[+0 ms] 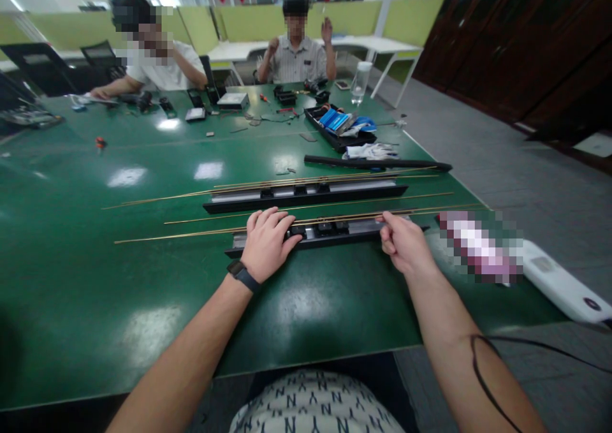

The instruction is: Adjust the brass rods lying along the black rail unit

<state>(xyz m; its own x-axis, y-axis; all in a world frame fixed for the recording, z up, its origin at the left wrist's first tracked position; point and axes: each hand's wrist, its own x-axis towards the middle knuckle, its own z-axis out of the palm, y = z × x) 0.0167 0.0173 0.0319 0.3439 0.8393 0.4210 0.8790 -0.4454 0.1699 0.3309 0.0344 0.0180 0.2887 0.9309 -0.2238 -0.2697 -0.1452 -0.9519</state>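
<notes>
Patterned shirt (pixel 315 404); golden rods (pixel 344 217), under left grip (pixel 268 245)

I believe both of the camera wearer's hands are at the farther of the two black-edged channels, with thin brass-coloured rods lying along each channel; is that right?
Not quite: the head view shows the left hand and right hand at the nearer channel, not the farther channel. Thin brass-coloured rods do lie along each.

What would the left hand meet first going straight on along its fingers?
Probably the lone thin rod, which the left hand may already touch; beyond it, the far black rail. Depth is unclear.
</notes>
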